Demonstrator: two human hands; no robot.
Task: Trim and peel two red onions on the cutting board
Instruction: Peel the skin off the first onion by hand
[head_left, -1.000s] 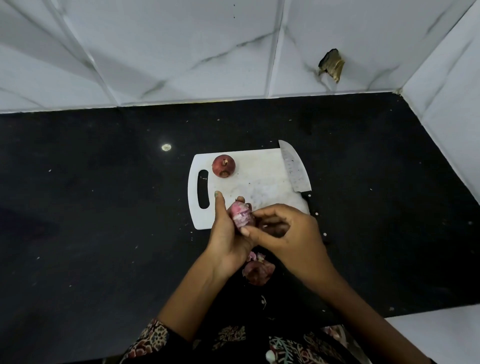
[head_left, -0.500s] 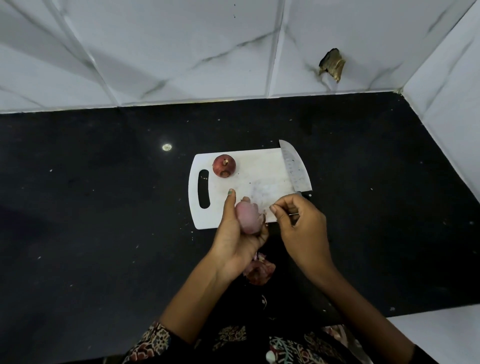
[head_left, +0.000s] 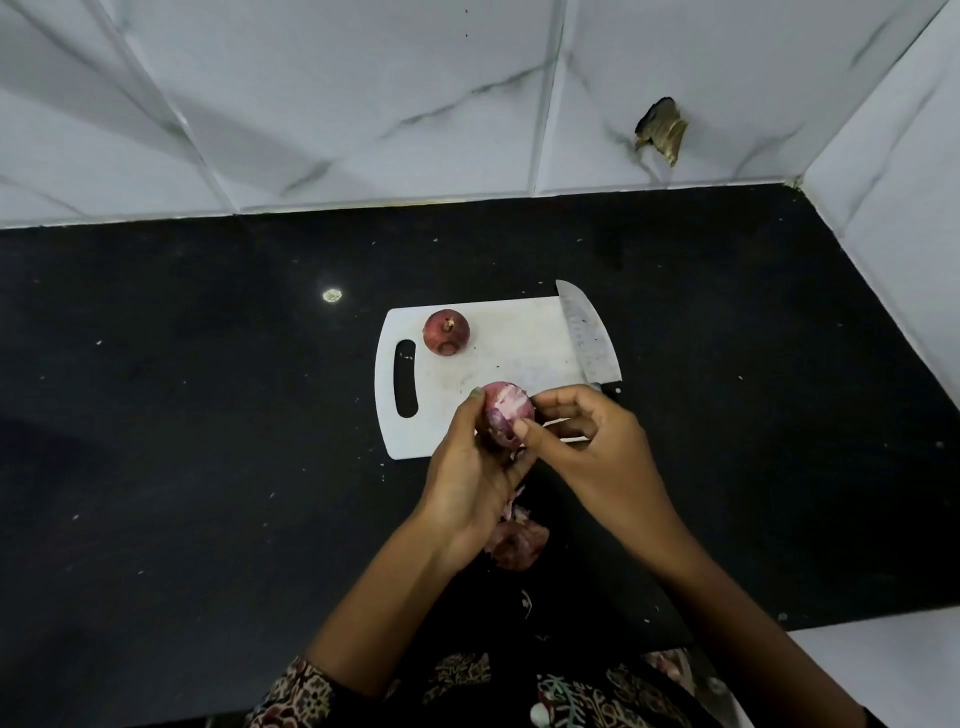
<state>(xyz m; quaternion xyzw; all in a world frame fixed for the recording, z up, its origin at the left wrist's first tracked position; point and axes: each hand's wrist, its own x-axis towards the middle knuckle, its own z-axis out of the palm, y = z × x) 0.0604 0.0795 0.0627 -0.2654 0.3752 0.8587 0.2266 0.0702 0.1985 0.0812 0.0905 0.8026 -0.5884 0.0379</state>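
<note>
- Left hand (head_left: 470, 478): lower centre of the frame, over the near edge of the cutting board. Fingers curled round a partly peeled red onion, cupping it from the left and below; thumb lying up the onion's left side.
- Partly peeled red onion (head_left: 508, 413): held just above the board's near edge, between both hands. Pale pink flesh with white streaks shows on top; darker purple skin remains on the lower part.
- Right hand (head_left: 589, 452): right of the onion, touching it. Thumb tip and forefinger tip pinch at the onion's right side; the other fingers are curled loosely in towards the palm. Whether a strip of skin lies between the pinching tips cannot be told.
- Whole red onion (head_left: 446, 332): unpeeled, resting on the upper left part of the board, just right of the handle slot, well apart from the hands.
- White cutting board (head_left: 498, 358): centre of the frame, flat on the counter, oblong handle slot at its left end.
- Knife (head_left: 589, 335): lying along the board's right edge, tip pointing to the top of the frame; the handle end is mostly hidden behind the right hand.
- Onion skins (head_left: 517, 543): a loose reddish heap on the counter below the left hand, near the bottom centre.
- Black countertop (head_left: 208, 441): speckled, spanning the middle of the frame.
- Marble-patterned wall tiles (head_left: 363, 104): across the top, with a broken hole (head_left: 661, 130) at upper right.
</note>
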